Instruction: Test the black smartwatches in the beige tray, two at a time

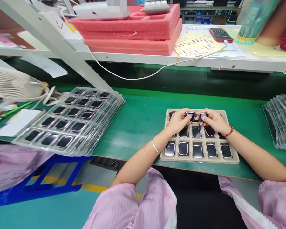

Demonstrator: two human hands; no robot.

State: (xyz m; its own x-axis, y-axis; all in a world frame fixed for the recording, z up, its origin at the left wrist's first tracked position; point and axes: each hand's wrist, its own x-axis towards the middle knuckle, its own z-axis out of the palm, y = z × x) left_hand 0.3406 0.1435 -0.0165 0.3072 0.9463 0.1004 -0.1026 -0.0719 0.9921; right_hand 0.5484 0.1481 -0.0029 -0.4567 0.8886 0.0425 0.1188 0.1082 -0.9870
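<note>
left hand (178,121): fingers clamped on labelled watch (189,116) | right hand (213,121): fingers clamped on second labelled watch (202,117) | both watches: above back of tray (199,160), close together, labels up, seemingly for comparing | stacked plastic trays (73,121): left of tray, on counter (133,133)

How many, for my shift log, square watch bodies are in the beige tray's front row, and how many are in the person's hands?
Watch bodies in the front row of the beige tray: 5
Labelled watch body in the left hand: 1
Labelled watch body in the right hand: 1
Total: 7
</note>
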